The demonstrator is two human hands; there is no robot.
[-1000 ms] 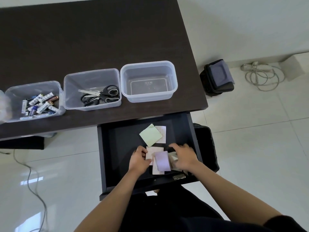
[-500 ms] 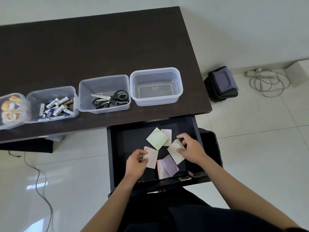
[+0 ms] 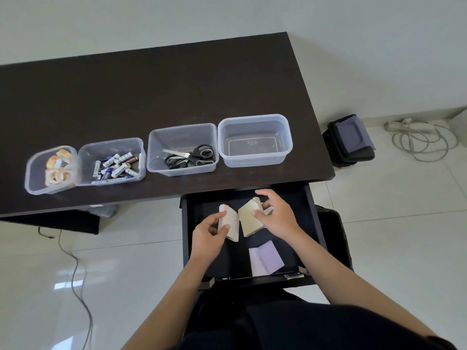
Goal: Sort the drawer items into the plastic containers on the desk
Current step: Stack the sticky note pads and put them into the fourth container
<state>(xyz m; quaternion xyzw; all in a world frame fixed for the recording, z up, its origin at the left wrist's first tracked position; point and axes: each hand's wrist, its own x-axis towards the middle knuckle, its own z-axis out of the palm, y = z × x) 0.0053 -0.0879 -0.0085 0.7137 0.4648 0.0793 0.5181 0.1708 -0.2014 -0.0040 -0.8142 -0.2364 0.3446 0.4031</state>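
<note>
Both hands have lifted since the earlier frame: each now holds a pad of sticky notes above the open black drawer (image 3: pixel 313 223) at lower centre, where before they were pressed down on the drawer floor. Left hand (image 3: pixel 208 233) is clamped on a pale pink sticky-note pad (image 3: pixel 231 224), thumb on its face, pad tilted on edge. Right hand (image 3: pixel 275 215) pinches a pale yellow-green sticky-note pad (image 3: pixel 249 221) by its upper right corner; there may be a second thin pad behind it, hard to tell at this blur. The two pads sit just beside each other, hands apart. A lilac sticky-note pad (image 3: pixel 267 256) overlapping a white one lies flat on the drawer floor near the front edge, untouched.

On the dark brown desk (image 3: pixel 151 97), four clear plastic containers stand in a row across mid-frame. Far left tub (image 3: pixel 32 178) holds tape rolls (image 3: pixel 59 168). Next tub (image 3: pixel 86 157) holds batteries (image 3: pixel 117 166). Third tub (image 3: pixel 182 131) holds black-handled scissors (image 3: pixel 192 156). Rightmost clear tub (image 3: pixel 254 122), directly above the drawer, has nothing in it.

Right of the desk, a black bag (image 3: pixel 350 142) sits on the white tiled floor, with a coiled white cable (image 3: pixel 422 140) near the right edge.
</note>
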